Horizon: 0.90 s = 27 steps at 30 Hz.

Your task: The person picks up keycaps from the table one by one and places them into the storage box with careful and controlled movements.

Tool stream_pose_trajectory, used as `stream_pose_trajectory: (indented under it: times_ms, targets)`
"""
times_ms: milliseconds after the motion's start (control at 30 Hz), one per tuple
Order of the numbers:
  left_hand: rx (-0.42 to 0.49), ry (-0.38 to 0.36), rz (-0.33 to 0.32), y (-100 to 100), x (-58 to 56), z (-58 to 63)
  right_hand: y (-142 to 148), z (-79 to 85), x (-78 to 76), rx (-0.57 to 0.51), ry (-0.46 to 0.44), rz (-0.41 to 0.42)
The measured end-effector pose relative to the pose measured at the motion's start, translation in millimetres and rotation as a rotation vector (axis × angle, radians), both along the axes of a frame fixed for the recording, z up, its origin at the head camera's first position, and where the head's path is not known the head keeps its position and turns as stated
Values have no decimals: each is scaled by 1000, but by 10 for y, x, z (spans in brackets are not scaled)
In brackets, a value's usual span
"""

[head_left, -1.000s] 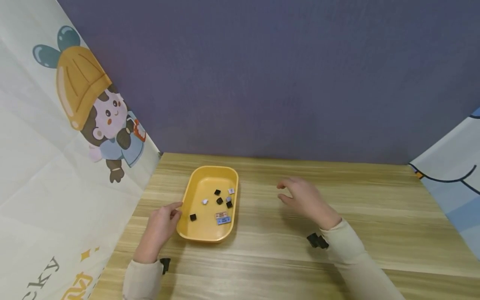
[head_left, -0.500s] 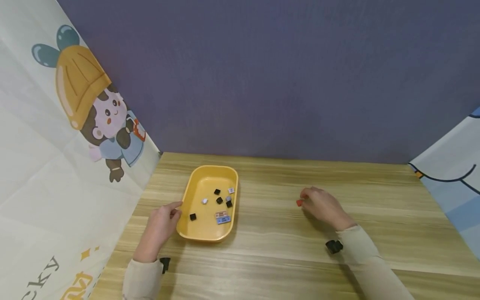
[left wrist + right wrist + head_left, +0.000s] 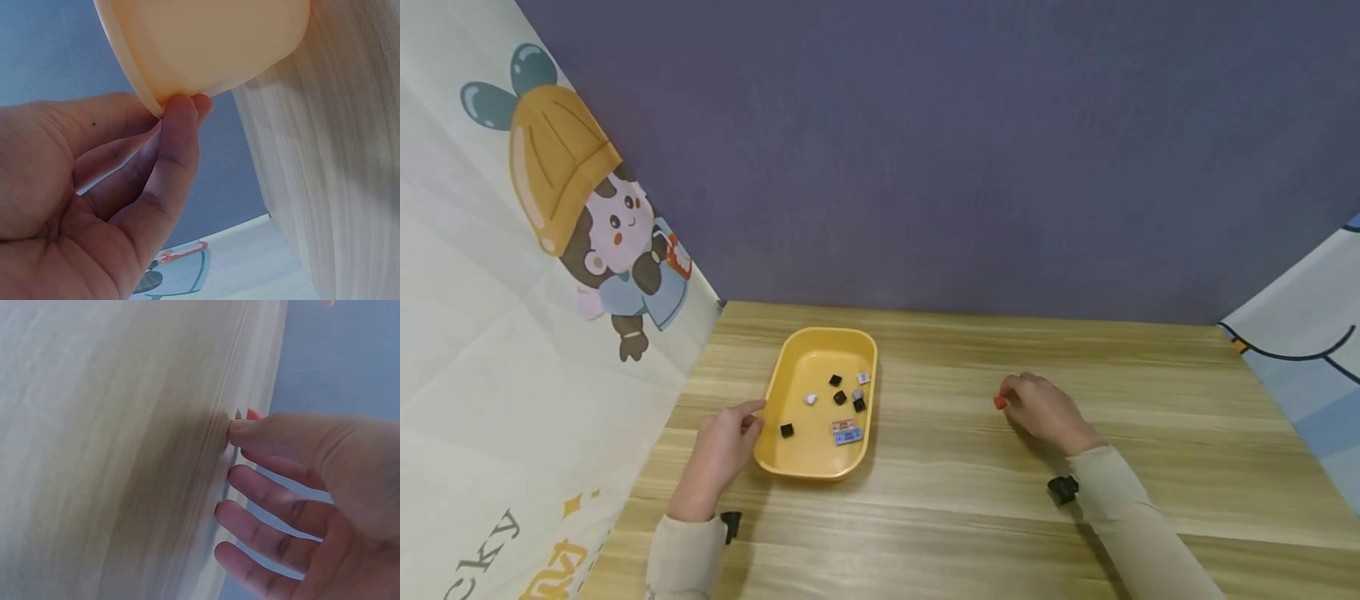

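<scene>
On the left, a yellow tray (image 3: 808,458) holds several small black pieces (image 3: 839,397), a few whitish ones and two printed bars, one pink and one blue (image 3: 848,437). My left hand (image 3: 722,446) pinches the tray's left rim between thumb and fingers; the left wrist view shows the rim (image 3: 134,78) in that pinch. Right of the tray, my right hand (image 3: 1047,412) is low at the tabletop, thumb and index finger pinching a small red blocky piece (image 3: 1000,402). In the right wrist view a sliver of the red piece (image 3: 253,414) shows past the thumb; the other fingers are spread.
The wood-grain table (image 3: 940,517) ends at a dark blue-grey partition (image 3: 925,167) behind. A white sheet with a cartoon figure (image 3: 617,221) borders the left, and another printed sheet (image 3: 1315,383) the right. Black devices are worn at both wrists.
My right hand has come down and rightward to the tabletop, and the red piece now shows at its fingertips. My left hand stays on the tray rim.
</scene>
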<state>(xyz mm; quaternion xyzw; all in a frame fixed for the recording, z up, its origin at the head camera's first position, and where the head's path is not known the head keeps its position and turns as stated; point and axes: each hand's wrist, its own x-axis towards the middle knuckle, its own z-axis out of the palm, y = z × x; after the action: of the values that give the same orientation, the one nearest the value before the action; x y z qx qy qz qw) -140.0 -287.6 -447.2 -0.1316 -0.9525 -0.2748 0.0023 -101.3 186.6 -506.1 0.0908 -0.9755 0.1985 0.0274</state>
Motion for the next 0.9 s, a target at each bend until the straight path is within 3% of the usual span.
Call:
stream_pose_trajectory:
  times_ms: [567, 900]
  targets:
    - [10, 7, -4, 22, 1, -5, -2, 11, 24, 19, -11, -22]
    - [23, -17, 7, -1, 20, -5, -316, 262, -62, -17, 6, -9]
